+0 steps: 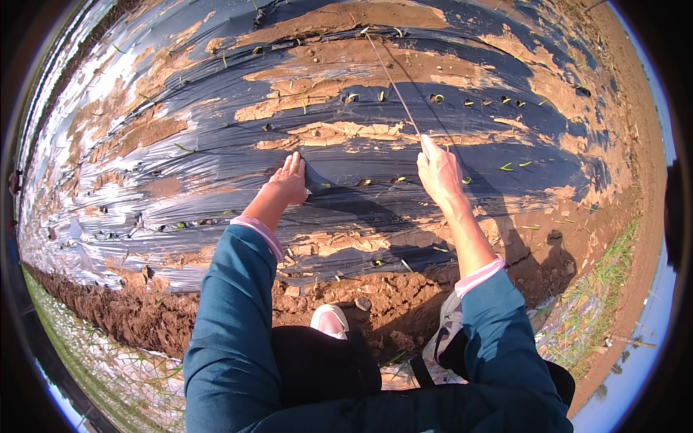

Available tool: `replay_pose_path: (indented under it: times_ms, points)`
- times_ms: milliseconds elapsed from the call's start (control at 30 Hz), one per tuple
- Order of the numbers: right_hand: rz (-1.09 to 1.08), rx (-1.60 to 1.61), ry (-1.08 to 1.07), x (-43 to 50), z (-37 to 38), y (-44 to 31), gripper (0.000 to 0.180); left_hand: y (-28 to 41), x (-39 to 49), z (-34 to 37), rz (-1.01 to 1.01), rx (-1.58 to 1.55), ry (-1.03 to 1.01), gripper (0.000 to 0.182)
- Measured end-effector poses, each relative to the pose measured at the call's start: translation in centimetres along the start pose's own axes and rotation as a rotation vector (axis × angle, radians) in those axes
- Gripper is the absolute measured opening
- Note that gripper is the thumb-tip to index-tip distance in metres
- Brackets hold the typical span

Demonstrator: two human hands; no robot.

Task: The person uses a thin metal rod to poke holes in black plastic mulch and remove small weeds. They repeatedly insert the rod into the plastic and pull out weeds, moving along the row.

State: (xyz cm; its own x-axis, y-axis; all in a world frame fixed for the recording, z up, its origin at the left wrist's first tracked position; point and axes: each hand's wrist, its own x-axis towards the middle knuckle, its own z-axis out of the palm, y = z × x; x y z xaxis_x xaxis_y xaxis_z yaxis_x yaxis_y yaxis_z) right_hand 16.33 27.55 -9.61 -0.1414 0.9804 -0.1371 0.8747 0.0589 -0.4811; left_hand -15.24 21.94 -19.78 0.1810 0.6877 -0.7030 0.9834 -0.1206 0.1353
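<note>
My left hand (289,179) lies palm down on black plastic mulch film (346,162), its fingers straight and nothing visible in them. My right hand (441,169) grips one end of a thin rod (394,84). The rod slants away up and to the left, and its far end is near a pale shoot (364,31) in a distant row. Between my hands, small green shoots show at holes in the film, among them one shoot (398,179) left of my right hand. Another green shoot (466,181) is just right of my right wrist.
Dry brown soil (346,132) lies in strips and patches over the film. More rows of shoots (437,98) run across the bed. My shoes (330,320) stand on a soil furrow (373,287) at the near edge. Grass (601,276) grows at the right.
</note>
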Motion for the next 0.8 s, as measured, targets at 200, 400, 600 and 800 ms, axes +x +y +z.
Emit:
replay_pose_path:
  times_ms: [200,400,600,800]
  points:
    - [-0.006,-0.046,-0.061,0.3,-0.2,-0.9,0.040,0.1,0.1,0.0,-0.012,0.033,-0.007,0.086]
    - [-0.021,-0.047,-0.091,-0.1,0.2,-1.9,0.037,-0.1,0.3,0.5,-0.020,-0.026,0.004,0.090]
    - [0.005,-0.054,-0.089,-0.1,0.6,-2.9,0.038,-0.4,0.5,0.8,-0.018,-0.047,0.020,0.095]
    - [0.024,-0.135,-0.105,0.2,0.2,-3.2,0.038,-0.3,0.3,0.6,-0.017,-0.045,0.003,0.095]
